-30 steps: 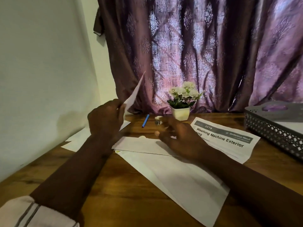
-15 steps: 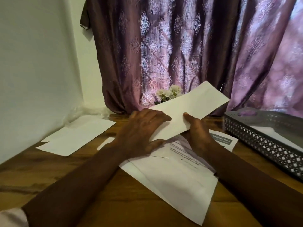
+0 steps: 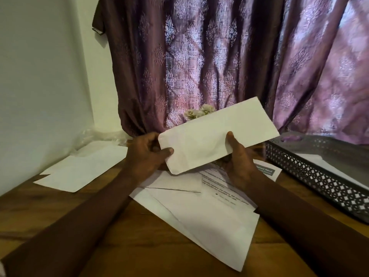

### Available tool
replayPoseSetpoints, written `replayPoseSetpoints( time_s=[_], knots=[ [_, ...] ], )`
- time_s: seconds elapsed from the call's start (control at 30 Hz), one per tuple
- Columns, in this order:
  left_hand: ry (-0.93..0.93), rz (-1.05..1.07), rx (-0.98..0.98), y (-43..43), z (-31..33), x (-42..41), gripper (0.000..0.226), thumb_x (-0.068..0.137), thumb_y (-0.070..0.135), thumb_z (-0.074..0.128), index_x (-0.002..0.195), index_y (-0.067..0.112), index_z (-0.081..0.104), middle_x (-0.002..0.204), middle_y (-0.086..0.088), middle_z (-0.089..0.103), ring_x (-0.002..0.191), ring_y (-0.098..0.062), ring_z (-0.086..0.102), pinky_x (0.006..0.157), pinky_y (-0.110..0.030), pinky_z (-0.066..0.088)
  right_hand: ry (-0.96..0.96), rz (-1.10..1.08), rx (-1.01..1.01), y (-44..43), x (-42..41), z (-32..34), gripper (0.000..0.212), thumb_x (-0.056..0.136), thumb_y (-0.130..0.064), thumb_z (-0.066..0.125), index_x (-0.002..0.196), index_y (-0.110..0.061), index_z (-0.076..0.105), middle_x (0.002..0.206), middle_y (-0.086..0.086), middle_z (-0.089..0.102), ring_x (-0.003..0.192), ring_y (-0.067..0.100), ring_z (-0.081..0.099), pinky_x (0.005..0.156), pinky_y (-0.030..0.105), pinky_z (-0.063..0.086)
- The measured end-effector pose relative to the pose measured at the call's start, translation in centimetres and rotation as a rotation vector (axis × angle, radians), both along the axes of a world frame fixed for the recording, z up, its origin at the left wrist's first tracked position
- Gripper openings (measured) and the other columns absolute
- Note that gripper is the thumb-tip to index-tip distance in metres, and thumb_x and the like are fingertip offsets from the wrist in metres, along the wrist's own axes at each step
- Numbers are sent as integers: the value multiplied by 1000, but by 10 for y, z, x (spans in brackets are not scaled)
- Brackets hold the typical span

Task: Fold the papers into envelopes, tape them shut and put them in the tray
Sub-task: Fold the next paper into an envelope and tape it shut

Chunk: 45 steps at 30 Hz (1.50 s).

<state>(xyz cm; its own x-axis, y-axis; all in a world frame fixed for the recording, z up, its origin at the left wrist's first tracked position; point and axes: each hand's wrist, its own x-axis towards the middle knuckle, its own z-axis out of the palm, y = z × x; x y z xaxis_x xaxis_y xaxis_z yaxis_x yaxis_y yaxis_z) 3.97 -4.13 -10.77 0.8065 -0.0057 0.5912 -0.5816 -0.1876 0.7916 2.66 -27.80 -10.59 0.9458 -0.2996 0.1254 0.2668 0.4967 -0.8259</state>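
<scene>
Gripping envelope (image 3: pixel 216 136): left hand (image 3: pixel 146 154) at left end, right hand (image 3: pixel 238 157) at near edge. Likely light, floppy; hold by edges.

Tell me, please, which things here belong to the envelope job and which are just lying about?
Job: folded paper, pinched by left hand and right hand; blank sheets; printed sheet; tray.
Lying about: flowers; curtain; clear plastic.
</scene>
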Motion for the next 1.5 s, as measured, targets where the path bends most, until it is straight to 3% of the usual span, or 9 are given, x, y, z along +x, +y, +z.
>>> replayPoseSetpoints(
  time_s=[0.2,0.5,0.63,0.83,0.9,1.03,1.17,1.37,1.5],
  knots=[
    [-545,250,384,-10,1,-10,25,78,3,80,88,22,68,87,5,66,77,-11,62,66,-27,55,43,286,94,-3,-5,2,93,83,-80,53,152,-19,44,140,26,58,128,42,59,112,52,47],
    [-805,69,726,-40,-10,-26,21,87,11,76,107,14,74,104,-1,71,95,-15,65,77,-28,53,-19,304,267,5,-14,6,53,94,-50,57,126,-7,54,107,20,54,106,37,53,110,56,42],
    [-834,97,770,-42,-12,-26,17,87,12,76,103,14,73,100,-2,73,90,-18,67,75,-22,47,24,293,309,2,-14,6,32,94,-26,42,116,-4,51,114,21,57,110,39,54,113,57,40],
    [-799,86,737,-41,-16,-24,35,90,6,73,123,15,72,119,-3,74,109,-18,68,92,-31,56,49,338,298,13,-14,3,72,70,-21,42,135,6,56,139,30,59,105,42,61,90,50,52],
    [-791,130,722,-40,-14,-24,38,89,13,74,127,14,70,120,-5,72,110,-18,66,92,-30,53,47,328,306,12,-13,3,65,66,-22,43,122,5,61,129,31,63,97,40,62,96,51,50],
    [-782,227,671,-41,-10,-28,30,76,5,86,103,10,74,101,-7,71,95,-21,62,81,-24,43,95,300,269,12,-12,1,45,82,-19,39,118,1,56,118,28,63,103,41,59,94,52,49],
    [-752,263,613,-38,-4,-32,30,73,-2,87,100,5,77,94,-12,67,89,-27,65,74,-23,42,112,341,201,17,-15,-3,74,74,-22,44,143,5,49,143,32,56,122,45,54,119,57,34],
    [-760,343,519,-30,7,-33,17,76,2,85,84,3,70,82,-11,65,76,-25,60,68,-27,40,165,296,58,14,-11,-8,62,92,-26,35,142,5,52,133,29,64,127,50,58,114,54,41],
    [-826,291,625,-26,7,-31,16,81,0,80,96,0,77,90,-14,71,82,-29,67,74,-27,45,186,297,-4,14,-10,-9,62,92,-28,36,142,3,54,135,30,63,131,50,56,109,55,45]
  ],
)
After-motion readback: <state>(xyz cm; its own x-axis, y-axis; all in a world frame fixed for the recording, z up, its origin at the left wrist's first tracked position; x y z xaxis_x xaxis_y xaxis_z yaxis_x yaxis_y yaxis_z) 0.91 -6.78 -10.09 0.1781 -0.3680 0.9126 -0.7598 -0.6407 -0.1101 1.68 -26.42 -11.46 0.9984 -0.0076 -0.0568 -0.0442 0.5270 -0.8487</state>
